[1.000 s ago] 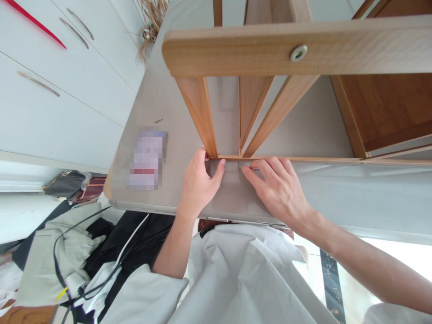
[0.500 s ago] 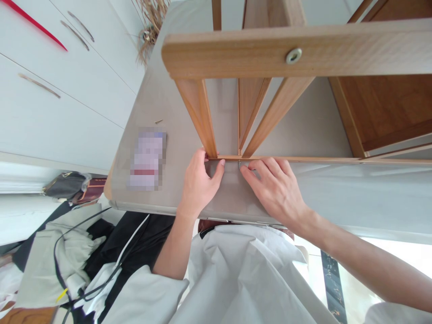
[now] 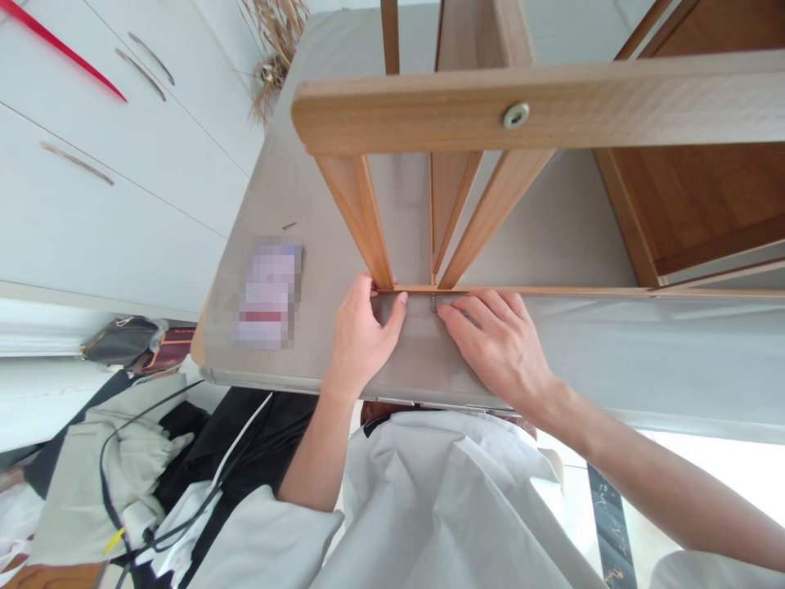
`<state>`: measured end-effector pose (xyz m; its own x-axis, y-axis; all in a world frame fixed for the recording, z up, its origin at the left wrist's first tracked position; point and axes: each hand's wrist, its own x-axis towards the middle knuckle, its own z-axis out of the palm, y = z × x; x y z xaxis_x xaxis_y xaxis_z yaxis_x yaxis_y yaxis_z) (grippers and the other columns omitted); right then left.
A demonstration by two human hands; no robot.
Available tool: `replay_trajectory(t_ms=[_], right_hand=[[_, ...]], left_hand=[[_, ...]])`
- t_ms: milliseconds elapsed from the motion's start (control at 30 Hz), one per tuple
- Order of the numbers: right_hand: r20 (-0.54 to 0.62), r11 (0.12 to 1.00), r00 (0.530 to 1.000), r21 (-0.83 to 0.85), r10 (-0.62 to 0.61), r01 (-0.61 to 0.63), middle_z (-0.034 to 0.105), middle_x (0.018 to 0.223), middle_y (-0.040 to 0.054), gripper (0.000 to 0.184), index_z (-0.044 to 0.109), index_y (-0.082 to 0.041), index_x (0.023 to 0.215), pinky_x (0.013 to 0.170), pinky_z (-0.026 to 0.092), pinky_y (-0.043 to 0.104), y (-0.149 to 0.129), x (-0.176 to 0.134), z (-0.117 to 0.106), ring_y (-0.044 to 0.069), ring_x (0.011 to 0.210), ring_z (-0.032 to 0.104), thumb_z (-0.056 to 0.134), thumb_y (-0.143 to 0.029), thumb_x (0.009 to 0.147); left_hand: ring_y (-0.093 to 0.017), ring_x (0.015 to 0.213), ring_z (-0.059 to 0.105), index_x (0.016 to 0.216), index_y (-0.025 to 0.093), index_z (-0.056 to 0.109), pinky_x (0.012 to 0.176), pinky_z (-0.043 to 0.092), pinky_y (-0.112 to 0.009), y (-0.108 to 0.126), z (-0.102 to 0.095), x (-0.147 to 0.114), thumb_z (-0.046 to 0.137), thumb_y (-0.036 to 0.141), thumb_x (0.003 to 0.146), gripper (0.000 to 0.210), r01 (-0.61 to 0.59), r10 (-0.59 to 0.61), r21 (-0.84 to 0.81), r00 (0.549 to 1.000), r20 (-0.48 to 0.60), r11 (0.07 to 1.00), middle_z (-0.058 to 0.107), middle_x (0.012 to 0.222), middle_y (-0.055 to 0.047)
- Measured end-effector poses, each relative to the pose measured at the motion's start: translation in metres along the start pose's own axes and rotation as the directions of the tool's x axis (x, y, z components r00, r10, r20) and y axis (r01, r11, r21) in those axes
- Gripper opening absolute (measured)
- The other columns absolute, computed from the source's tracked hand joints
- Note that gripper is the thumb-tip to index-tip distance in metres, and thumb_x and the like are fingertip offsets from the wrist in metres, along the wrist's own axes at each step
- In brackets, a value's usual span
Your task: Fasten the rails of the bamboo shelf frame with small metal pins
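Observation:
A wooden frame [image 3: 392, 114] of slats and rails stands on the covered table. My left hand [image 3: 366, 331] grips the end of its near lower rail [image 3: 552, 291], with the thumb on the near side and the fingers partly hidden behind the wood. Just to the right, my right hand [image 3: 496, 335] has its fingers curled and pinched on a thin, bent metal hex key [image 3: 434, 303], which meets the near face of that rail. Most of the key is hidden by the fingertips. A round metal bolt head [image 3: 516, 115] sits in the upper rail.
On the table [image 3: 343, 204] to the left lie a blurred flat pack [image 3: 266, 293] and a small screw [image 3: 289, 225]. White cabinets [image 3: 123, 204] stand at the left, with dried stalks [image 3: 273, 61] behind. Clothes and cables [image 3: 104, 458] lie low on the left.
The view has tilted slightly, so the upper rail appears lower and further left. The bent metal key shows at a slightly different angle at my right fingertips. My left hand keeps its hold.

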<state>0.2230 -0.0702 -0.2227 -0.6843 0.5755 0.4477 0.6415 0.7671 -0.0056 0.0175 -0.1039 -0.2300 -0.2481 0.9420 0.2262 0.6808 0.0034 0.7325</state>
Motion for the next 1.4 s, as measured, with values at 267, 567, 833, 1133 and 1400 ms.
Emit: replay_trajectory(t_ms=[267, 567, 833, 1133, 1400], right_hand=[[-0.021, 1.0, 0.999, 0.002, -0.025, 0.025, 0.075, 0.097, 0.0051, 0.023, 0.069, -0.016, 0.109, 0.085, 0.039, 0.035, 0.0025, -0.0022, 0.0007, 0.02, 0.093, 0.059, 0.056, -0.002, 0.097], [-0.048, 0.999, 0.999, 0.04, -0.024, 0.026, 0.076, 0.098, 0.0035, 0.022, 0.07, -0.018, 0.108, 0.084, 0.041, 0.034, 0.0071, -0.0027, 0.0026, 0.019, 0.094, 0.061, 0.059, -0.004, 0.096], [-0.027, 0.996, 0.998, 0.065, -0.061, 0.062, 0.077, 0.096, 0.0038, 0.018, 0.07, -0.017, 0.11, 0.085, 0.043, 0.034, 0.0088, -0.0017, 0.0003, 0.019, 0.095, 0.063, 0.059, -0.008, 0.099], [-0.006, 0.997, 0.997, -0.006, -0.083, 0.083, 0.074, 0.097, 0.006, 0.027, 0.071, -0.018, 0.11, 0.083, 0.041, 0.035, 0.0085, -0.0027, -0.0033, 0.02, 0.091, 0.058, 0.054, -0.002, 0.097], [0.024, 0.995, 0.996, -0.034, -0.089, 0.09, 0.073, 0.098, 0.006, 0.029, 0.071, -0.019, 0.107, 0.081, 0.039, 0.035, 0.0098, 0.0, -0.0061, 0.02, 0.09, 0.057, 0.052, 0.0, 0.096]], left_hand=[[-0.021, 0.105, 0.071, 0.115, 0.024, 0.058, 0.099, 0.057, -0.039, -0.0003, -0.0002, 0.0002, 0.066, 0.028, 0.095, 0.023, -0.003, 0.003, 0.0, 1.0, -0.001, 1.0, 0.074, 0.117, -0.004], [-0.022, 0.107, 0.07, 0.116, 0.025, 0.057, 0.101, 0.057, -0.041, -0.0006, -0.0001, -0.0005, 0.065, 0.03, 0.095, 0.023, 0.0, 0.0, -0.004, 1.0, -0.003, 1.0, 0.074, 0.117, -0.004], [-0.022, 0.106, 0.071, 0.116, 0.025, 0.057, 0.101, 0.057, -0.042, -0.0001, 0.0005, -0.0005, 0.065, 0.03, 0.095, 0.022, -0.006, 0.006, -0.005, 1.0, -0.008, 1.0, 0.073, 0.117, -0.005], [-0.022, 0.107, 0.071, 0.116, 0.025, 0.057, 0.102, 0.056, -0.042, -0.0009, 0.001, -0.0004, 0.065, 0.029, 0.095, 0.023, -0.006, 0.006, -0.005, 1.0, -0.004, 1.0, 0.073, 0.117, -0.005], [-0.023, 0.107, 0.071, 0.115, 0.025, 0.057, 0.102, 0.057, -0.043, -0.001, 0.0006, -0.0005, 0.065, 0.029, 0.095, 0.022, -0.012, 0.012, -0.004, 1.0, -0.006, 1.0, 0.074, 0.116, -0.005]])
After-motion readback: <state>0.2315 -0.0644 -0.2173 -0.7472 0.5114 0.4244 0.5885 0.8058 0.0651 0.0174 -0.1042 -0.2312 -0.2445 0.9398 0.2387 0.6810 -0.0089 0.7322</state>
